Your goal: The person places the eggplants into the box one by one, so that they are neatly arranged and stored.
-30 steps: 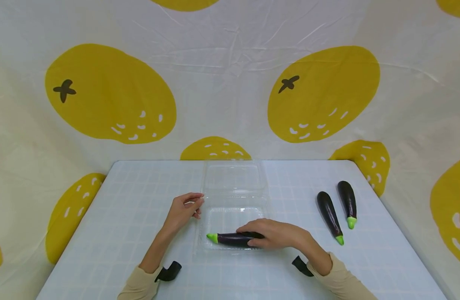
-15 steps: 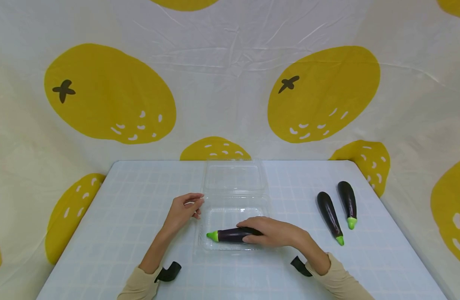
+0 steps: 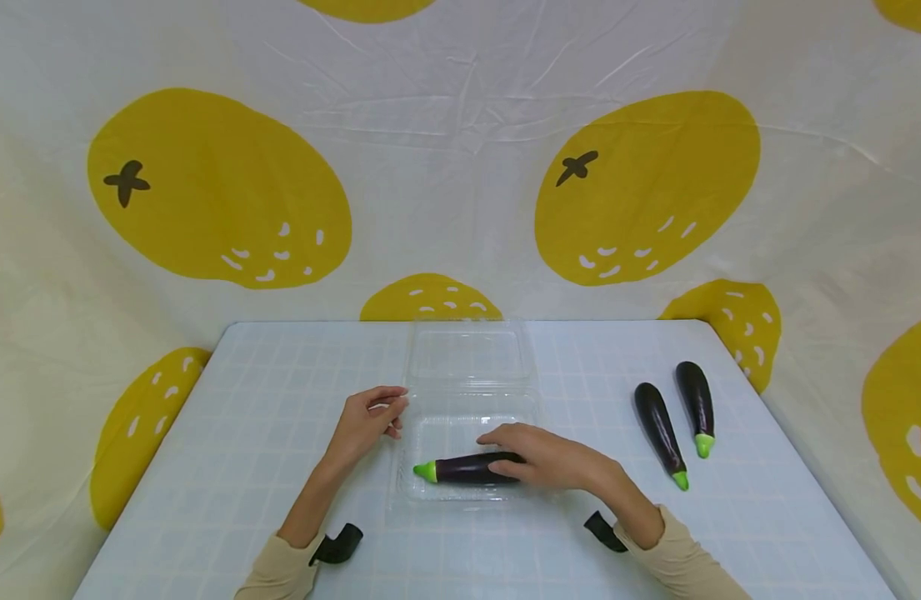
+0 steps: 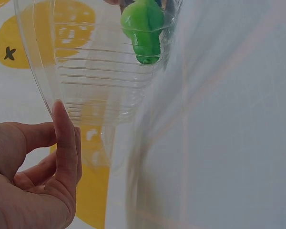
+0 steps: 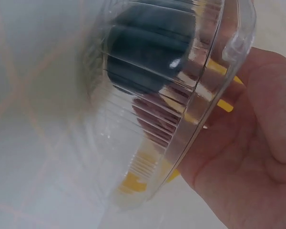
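Inside clear container [image 3: 447, 435] | eggplant [image 3: 463, 469] axis sideways, green tip [image 3: 425, 472] left | right grip [image 3: 546, 457] apart | left grip [image 3: 364, 422] unclear

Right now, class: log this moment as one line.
left grip: at clear container; right grip: over eggplant, fingers extended; eggplant: inside container; lid: open; two other eggplants: on table

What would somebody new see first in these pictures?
Probably the giant yellow fruit shapes printed on the pale cloth behind the table. Next, the shiny dark eggplant with the green tip, lying in the open clear plastic box, with the right hand at its other end. Two more eggplants lie on the table's right side.
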Motion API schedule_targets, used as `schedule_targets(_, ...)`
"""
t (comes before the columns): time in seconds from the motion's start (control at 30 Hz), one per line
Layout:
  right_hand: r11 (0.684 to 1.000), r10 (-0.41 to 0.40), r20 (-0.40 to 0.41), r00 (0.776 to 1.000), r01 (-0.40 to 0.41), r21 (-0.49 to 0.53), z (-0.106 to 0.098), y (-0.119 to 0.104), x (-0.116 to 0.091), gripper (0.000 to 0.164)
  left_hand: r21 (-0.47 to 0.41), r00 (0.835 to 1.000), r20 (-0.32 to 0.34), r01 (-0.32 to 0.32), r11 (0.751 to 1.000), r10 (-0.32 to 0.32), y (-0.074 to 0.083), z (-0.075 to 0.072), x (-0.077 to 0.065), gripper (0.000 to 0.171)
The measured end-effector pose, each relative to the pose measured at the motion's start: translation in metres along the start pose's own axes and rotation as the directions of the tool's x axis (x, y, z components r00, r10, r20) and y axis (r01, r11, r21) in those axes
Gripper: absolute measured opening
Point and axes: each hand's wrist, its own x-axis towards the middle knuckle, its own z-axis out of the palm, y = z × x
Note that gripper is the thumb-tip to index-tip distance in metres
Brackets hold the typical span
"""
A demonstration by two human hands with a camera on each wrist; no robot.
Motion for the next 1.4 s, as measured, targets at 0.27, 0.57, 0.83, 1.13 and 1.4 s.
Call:
schedule_targets(0.27,0.999,-0.012,-0.098,0.995,0.010,-0.031,-0.007,0.002,-0.009,0.039,-0.003,1.000,-0.014,0.006,1.000,-0.006,0.002,0.001,0.000,0.031)
schedule_targets(0.57,0.997,-0.051,-0.211,0.976,0.036,-0.074,-0.018,0.006,-0.023,0.031,-0.006,1.000,-0.017,0.022,1.000,-0.022,0.003,0.001,0.000,0.031)
schedule_targets(0.83,0.986,-0.080,-0.314,0.946,0.029,-0.164,-0.026,0.013,-0.037,0.030,-0.007,1.000,-0.009,0.022,1.000,-0.022,0.001,0.001,0.001,0.031)
schedule_targets(1.13,0.979,-0.031,-0.388,0.921,-0.050,-0.199,-0.033,0.024,-0.053,0.028,-0.016,1.000,-0.001,0.020,1.000,-0.020,0.000,0.001,0.001,0.032)
schedule_targets(1.4,0.969,-0.036,-0.458,0.888,-0.082,-0.235,-0.035,0.038,-0.071,0.027,-0.014,1.000,-0.002,0.028,1.000,-0.028,0.000,0.000,0.001,0.032)
